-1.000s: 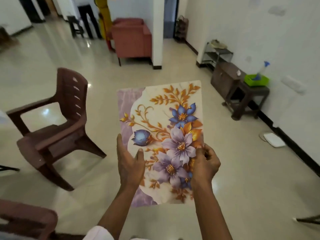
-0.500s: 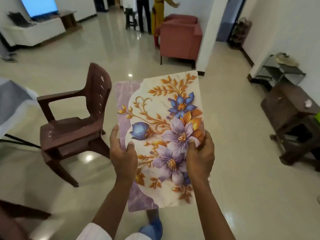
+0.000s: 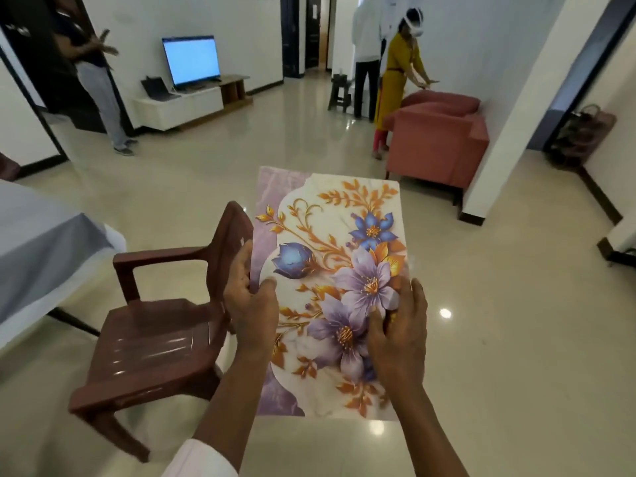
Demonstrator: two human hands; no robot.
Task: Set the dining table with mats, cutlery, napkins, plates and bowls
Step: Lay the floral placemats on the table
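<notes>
- Against the frame half a second earlier, the view has swung left. A television (image 3: 191, 60) and a standing person (image 3: 96, 84) by the far wall now show, and the dark side table at the right has left the view.
- The mat (image 3: 330, 270) stays in both hands, floral face up, long axis pointing away, held in the air above the floor (image 3: 516, 339).
- The left hand (image 3: 249, 304) grips the mat's left edge, thumb on top, fingers clamped at the edge. The right hand (image 3: 399, 325) grips the right edge, fingers curled round it.
- The bench (image 3: 41, 242), under a grey cloth, sits at the left edge of the frame. A brown plastic chair (image 3: 155, 339) stands between it and the mat, its backrest just behind the left hand.
- The floor is glossy cream tile. A red sofa (image 3: 437, 142) and a white pillar (image 3: 537, 98) stand beyond the mat to the right.
- Bare floor runs ahead between the chair and the sofa, and to the right of the mat.
</notes>
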